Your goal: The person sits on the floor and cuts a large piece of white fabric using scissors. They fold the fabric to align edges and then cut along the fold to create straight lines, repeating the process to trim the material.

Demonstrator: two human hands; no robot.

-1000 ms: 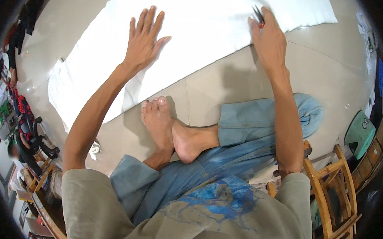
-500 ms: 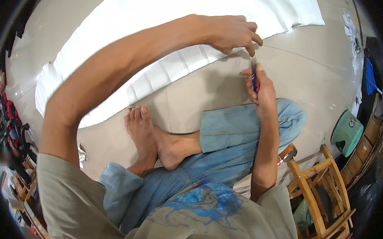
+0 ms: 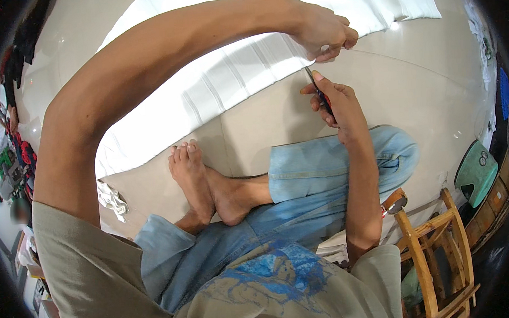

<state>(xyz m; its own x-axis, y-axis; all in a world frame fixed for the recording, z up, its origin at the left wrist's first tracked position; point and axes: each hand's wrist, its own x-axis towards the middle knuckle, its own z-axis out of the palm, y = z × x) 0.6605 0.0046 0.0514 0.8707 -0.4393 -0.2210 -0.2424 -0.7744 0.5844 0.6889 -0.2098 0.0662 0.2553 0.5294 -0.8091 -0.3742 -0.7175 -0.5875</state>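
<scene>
While we're sat here on the shiny tiled floor [image 3: 428, 75], there's a fair bit of stuff around us. Off to our right there's a wooden frame [image 3: 438, 250] with a green plastic stool [image 3: 477, 173] beyond it, plus something blue [image 3: 505, 94] right out at the rim. A crumpled whitish scrap [image 3: 113, 200] lies by our left elbow side, and the far left is a blurry jumble we can't really sort out. Biggest thing in the way is our own left forearm [image 3: 168, 51], which arches across the white cloth [image 3: 219, 86] and hides a good chunk of it. That cloth is spread out in front of us, its near edge just past our bare feet [image 3: 192, 179]. Our left hand [image 3: 324, 33] is at that edge with fingers curled in close; can't tell if they're pinching anything. Our right hand [image 3: 343, 103] has its fingers wrapped round some small dark-and-red snips [image 3: 322, 98], tips pointing at the edge, just beside it, maybe touching, we can't tell.
</scene>
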